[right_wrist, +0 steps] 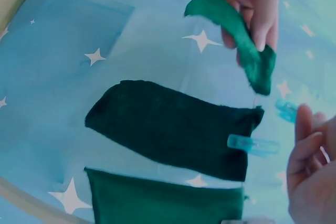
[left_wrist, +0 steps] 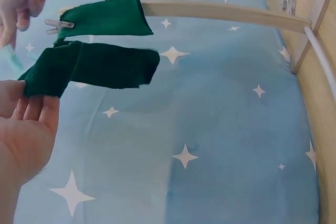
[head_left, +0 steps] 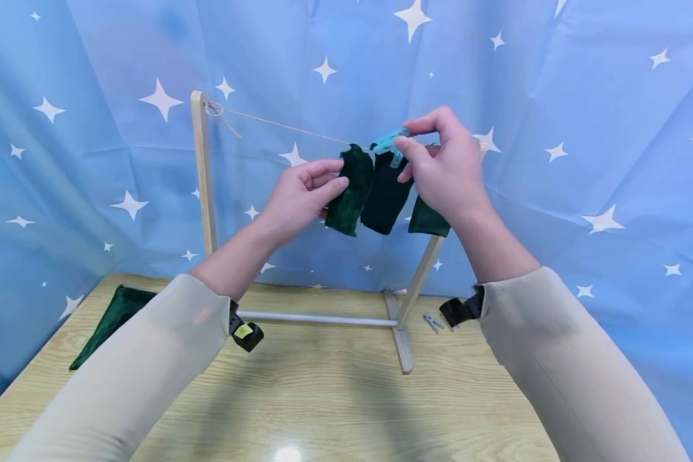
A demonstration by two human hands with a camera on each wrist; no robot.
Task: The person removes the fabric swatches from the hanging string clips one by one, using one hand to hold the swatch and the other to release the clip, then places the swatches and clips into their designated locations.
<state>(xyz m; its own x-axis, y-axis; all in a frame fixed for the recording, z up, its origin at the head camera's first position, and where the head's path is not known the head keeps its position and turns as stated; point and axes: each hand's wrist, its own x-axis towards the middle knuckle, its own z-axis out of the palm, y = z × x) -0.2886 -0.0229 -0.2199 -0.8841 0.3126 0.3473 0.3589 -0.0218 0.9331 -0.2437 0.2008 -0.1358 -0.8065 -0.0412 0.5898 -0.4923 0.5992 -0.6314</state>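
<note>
My left hand (head_left: 308, 199) pinches a dark green cloth (head_left: 352, 189) between thumb and fingers, its top edge at the string (head_left: 289, 129). With thumb and index finger my right hand (head_left: 447, 160) pinches a teal clothespin (right_wrist: 286, 110) beside that edge. A second green cloth (right_wrist: 173, 127) hangs in the middle, held by another teal clothespin (right_wrist: 252, 144). Farther right is a third green cloth (head_left: 429, 218), with a grey clothespin (left_wrist: 59, 24) on it in the left wrist view. My right hand covers its upper part in the head view.
The string is tied to a wooden post (head_left: 203, 173) of the stand. A white bar (head_left: 317, 319) joins the stand's feet low over the table (head_left: 323, 398). Several clothespins (head_left: 433, 323) lie at the right foot. Another green fabric piece (head_left: 115, 321) lies at the left, partly behind my sleeve.
</note>
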